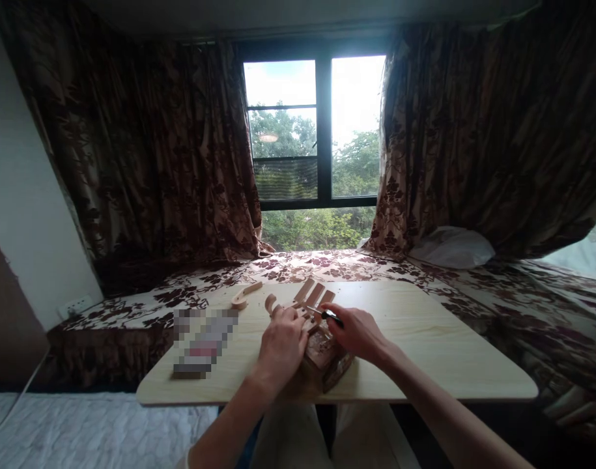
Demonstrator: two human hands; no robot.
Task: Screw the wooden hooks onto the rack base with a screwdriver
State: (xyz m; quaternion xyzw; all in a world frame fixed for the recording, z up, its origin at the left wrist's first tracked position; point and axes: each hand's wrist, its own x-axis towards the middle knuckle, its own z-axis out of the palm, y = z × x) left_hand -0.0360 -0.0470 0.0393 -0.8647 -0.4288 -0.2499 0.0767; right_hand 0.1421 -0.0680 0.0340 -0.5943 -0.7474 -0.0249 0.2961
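On the small table, a wooden assembly (322, 348) with a block-like lower part and several flat slats (317, 292) at its far end lies between my hands. My left hand (282, 342) is closed over its left side, fingers curled on the wood. A screwdriver (329, 316) with a dark handle and thin metal shaft is gripped in my right hand (359, 331). Its shaft points left onto the upper part of the assembly; the exact contact of the tip cannot be made out. A curved wooden piece (271, 303) sticks up just beyond my left fingers.
Left on the light wood table (439, 352) lie a hooked wooden piece (240, 300) and a blurred-out box-like item (207, 345). Behind are a flower-patterned ledge cover (322, 264), a white plastic bag (454, 247), curtains (195, 163) and a window (323, 130).
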